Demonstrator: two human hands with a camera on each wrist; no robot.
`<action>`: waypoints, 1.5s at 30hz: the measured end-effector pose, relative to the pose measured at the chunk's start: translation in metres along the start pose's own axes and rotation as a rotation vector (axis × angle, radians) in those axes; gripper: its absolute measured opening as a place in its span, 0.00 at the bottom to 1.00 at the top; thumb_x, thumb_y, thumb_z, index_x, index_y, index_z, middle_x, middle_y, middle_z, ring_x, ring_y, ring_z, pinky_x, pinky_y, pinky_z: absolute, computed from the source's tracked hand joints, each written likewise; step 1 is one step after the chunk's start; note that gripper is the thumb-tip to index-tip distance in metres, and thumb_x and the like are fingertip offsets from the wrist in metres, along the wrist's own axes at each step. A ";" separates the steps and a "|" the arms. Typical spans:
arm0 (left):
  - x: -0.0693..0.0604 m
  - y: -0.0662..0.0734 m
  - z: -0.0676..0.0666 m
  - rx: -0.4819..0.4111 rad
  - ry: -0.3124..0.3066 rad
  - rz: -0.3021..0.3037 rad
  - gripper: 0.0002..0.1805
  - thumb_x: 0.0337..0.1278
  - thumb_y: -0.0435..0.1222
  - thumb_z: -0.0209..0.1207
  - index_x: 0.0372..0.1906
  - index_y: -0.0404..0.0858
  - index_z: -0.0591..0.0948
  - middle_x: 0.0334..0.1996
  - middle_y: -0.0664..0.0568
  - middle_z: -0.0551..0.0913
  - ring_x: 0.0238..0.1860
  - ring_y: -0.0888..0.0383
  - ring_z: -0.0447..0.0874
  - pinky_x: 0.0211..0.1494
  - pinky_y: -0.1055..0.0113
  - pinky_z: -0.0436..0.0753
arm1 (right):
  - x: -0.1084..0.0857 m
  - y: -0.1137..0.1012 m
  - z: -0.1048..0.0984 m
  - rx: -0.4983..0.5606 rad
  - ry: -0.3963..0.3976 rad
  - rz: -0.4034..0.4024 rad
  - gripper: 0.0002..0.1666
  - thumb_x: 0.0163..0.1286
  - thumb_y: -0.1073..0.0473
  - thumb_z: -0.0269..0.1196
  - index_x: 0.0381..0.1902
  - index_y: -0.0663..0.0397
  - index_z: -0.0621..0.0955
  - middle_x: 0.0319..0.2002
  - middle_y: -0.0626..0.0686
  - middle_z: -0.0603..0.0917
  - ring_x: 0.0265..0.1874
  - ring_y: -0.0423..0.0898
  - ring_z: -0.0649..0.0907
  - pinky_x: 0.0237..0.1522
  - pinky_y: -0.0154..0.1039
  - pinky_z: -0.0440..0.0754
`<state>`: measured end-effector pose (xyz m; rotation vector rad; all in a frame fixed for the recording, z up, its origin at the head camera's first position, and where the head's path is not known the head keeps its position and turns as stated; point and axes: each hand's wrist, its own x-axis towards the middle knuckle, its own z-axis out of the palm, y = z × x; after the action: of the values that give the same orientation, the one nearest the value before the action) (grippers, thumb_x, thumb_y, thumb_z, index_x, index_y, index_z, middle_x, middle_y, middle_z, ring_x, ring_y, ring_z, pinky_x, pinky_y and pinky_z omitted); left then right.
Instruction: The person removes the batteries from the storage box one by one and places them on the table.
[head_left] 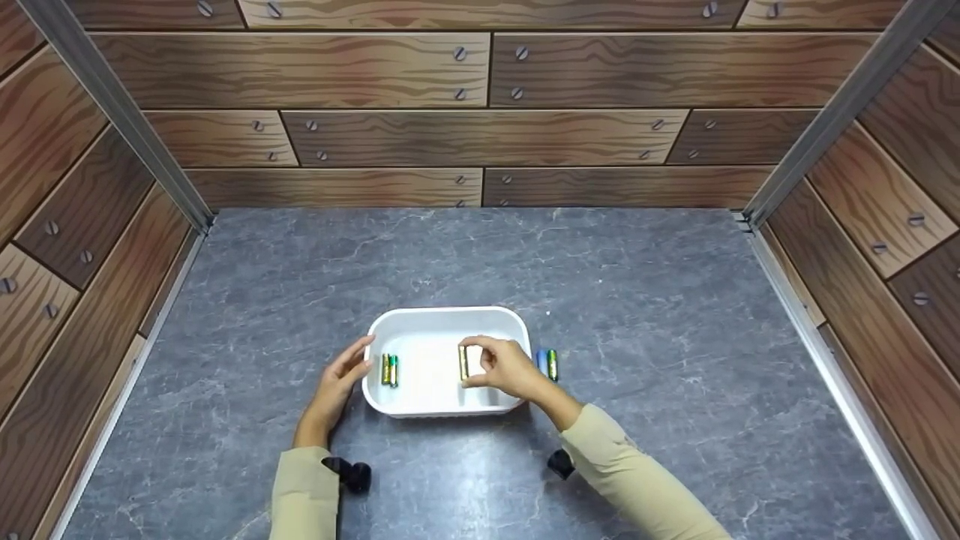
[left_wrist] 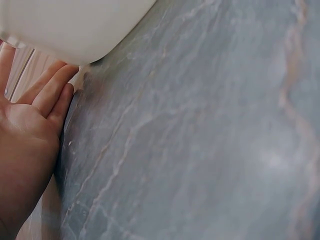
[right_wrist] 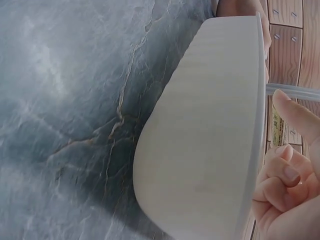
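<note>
A white rectangular tub (head_left: 446,409) stands on the grey marbled surface. My right hand (head_left: 510,367) pinches a gold-coloured battery (head_left: 463,362) by its two ends, thumb against finger, over the right half of the tub. In the right wrist view printing shows on that battery (right_wrist: 278,127). My left hand (head_left: 335,386) is at the tub's left rim with extended fingers touching it; the left wrist view shows those fingers (left_wrist: 50,92) beside the tub wall. Two batteries (head_left: 390,370), gold and green, lie side by side inside the tub's left end.
Just outside the tub's right wall lie a blue battery (head_left: 541,361) and a green-and-dark battery (head_left: 553,365), next to each other and partly near my right wrist. Wood-patterned panels (head_left: 480,139) with metal corner strips enclose the back and sides of the surface.
</note>
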<state>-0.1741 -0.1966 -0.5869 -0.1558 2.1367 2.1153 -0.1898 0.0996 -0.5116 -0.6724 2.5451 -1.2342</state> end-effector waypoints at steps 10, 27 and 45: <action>0.000 0.000 0.000 0.003 0.000 -0.017 0.28 0.66 0.33 0.54 0.70 0.36 0.66 0.70 0.38 0.67 0.73 0.45 0.62 0.74 0.59 0.60 | -0.009 0.010 -0.013 0.076 0.063 -0.084 0.31 0.51 0.58 0.75 0.53 0.63 0.79 0.17 0.39 0.66 0.17 0.33 0.64 0.23 0.27 0.65; 0.000 0.000 0.001 0.006 0.007 -0.016 0.27 0.66 0.33 0.54 0.70 0.36 0.67 0.70 0.39 0.69 0.72 0.48 0.64 0.68 0.71 0.64 | -0.020 0.023 -0.027 0.068 0.130 -0.018 0.32 0.48 0.64 0.76 0.52 0.67 0.79 0.17 0.43 0.67 0.17 0.30 0.64 0.22 0.24 0.62; 0.000 0.000 0.000 0.014 0.002 -0.008 0.28 0.66 0.33 0.54 0.70 0.36 0.66 0.69 0.37 0.68 0.71 0.49 0.66 0.60 0.82 0.67 | -0.035 0.042 -0.046 0.154 0.132 0.057 0.34 0.49 0.65 0.75 0.55 0.69 0.77 0.19 0.43 0.67 0.18 0.31 0.66 0.23 0.25 0.64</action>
<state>-0.1740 -0.1963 -0.5868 -0.1654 2.1485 2.0958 -0.1904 0.1702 -0.5160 -0.4972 2.5185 -1.4816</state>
